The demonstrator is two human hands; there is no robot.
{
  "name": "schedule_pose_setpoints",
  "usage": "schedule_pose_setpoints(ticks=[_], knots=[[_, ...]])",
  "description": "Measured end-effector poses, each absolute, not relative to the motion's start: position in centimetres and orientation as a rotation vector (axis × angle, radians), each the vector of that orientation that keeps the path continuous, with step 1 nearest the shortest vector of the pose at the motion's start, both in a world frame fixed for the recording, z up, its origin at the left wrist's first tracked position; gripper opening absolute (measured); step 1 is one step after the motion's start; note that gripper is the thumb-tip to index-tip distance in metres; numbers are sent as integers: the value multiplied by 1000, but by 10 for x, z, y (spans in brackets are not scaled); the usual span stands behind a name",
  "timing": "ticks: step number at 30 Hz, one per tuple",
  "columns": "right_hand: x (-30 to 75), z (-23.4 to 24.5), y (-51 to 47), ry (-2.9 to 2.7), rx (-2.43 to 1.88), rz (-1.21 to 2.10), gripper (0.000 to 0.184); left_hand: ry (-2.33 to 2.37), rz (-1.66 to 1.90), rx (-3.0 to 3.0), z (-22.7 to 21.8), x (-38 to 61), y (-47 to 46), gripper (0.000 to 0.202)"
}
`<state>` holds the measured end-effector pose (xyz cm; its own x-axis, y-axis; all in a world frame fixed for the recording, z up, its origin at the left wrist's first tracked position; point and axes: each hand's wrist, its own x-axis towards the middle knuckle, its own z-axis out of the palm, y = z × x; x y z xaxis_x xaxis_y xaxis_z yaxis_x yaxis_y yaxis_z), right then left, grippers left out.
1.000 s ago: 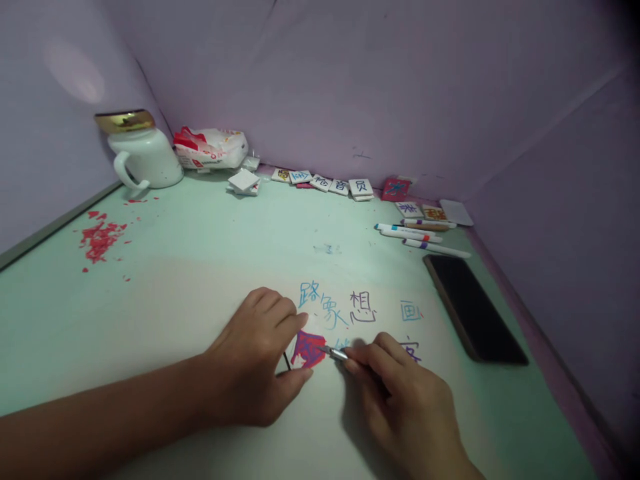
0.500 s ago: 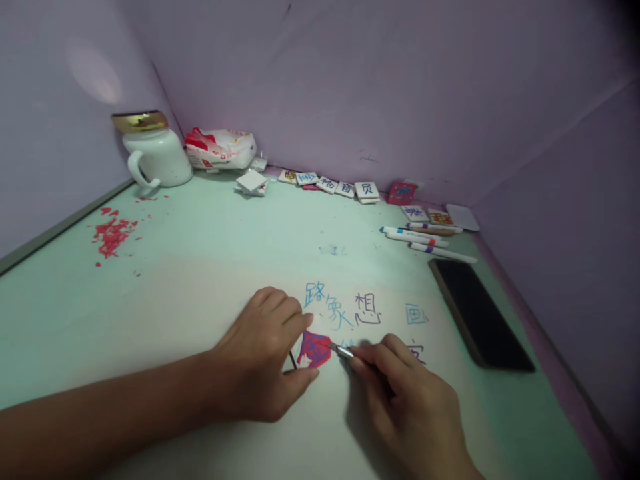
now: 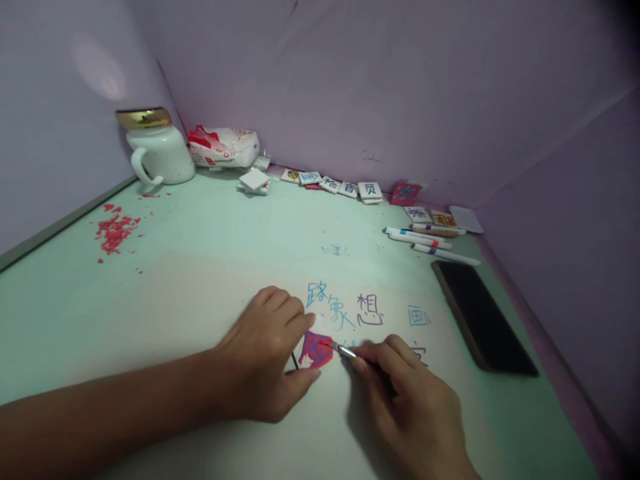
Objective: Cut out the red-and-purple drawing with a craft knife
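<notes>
My left hand (image 3: pixel 265 363) rests curled on the pale green table (image 3: pixel 210 267), its thumb and forefinger pressed on either side of a small red and purple square tile (image 3: pixel 316 350). My right hand (image 3: pixel 410 407) is closed in a pinch on a thin metal-tipped tool (image 3: pixel 345 351), whose point touches the tile's right edge. Blue and dark handwritten characters (image 3: pixel 345 310) sit on the tabletop just beyond the tile.
A black phone (image 3: pixel 483 317) lies at the right. Several marker pens (image 3: pixel 430 239) and a row of small character tiles (image 3: pixel 345 188) line the back. A white mug with a gold lid (image 3: pixel 157 153), a plastic packet (image 3: pixel 225 147) and red scrapings (image 3: pixel 115 230) are at the left.
The view has shifted slightly, so everything sits a little further right in the picture. Both hands stay at the tile with the tool's tip against it.
</notes>
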<state>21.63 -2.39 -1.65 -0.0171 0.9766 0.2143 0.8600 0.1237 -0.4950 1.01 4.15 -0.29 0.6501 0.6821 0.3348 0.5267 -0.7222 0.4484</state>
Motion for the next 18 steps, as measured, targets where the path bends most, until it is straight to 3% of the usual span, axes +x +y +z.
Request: schedule_pose_setpoints(ticks=[7, 18], knots=[[222, -12, -17, -1788, -1678, 496, 21, 955, 701, 2574, -1, 11, 43, 27], [216, -14, -25, -1766, -1666, 441, 20, 981, 783, 2564, -4, 11, 40, 34]])
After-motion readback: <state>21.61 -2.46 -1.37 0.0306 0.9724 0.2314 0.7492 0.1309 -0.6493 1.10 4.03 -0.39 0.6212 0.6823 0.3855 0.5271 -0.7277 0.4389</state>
